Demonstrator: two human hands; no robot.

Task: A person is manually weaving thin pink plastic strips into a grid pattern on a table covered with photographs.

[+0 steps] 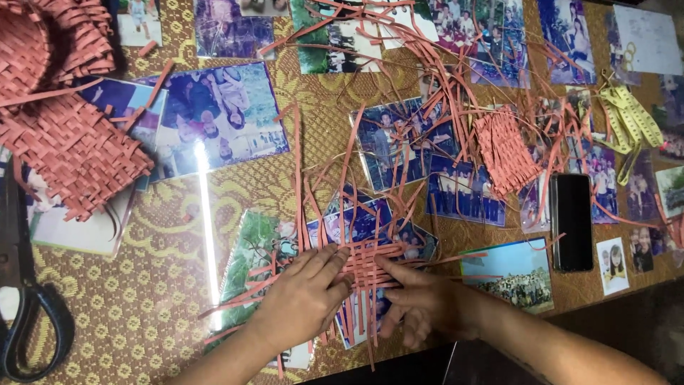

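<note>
Left hand point(305, 296) and right hand point(427, 303) press flat, fingers spread, on our small woven patch point(362, 262) at the table's near edge.
Neither hand grips a pink strip point(298, 178); we judge the loose ends could slide apart, because only 2 palms pin the weave on slick photos point(221, 117).

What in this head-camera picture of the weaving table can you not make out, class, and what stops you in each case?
- Woven strip patch: its middle is hidden under the left hand and right hand.
- Scissors: cut off by the left edge.
- Woven basket piece: upper part cut off by the top-left corner.
- Table surface: a glare streak washes out a band.
- Measuring tape: markings too small.
</note>
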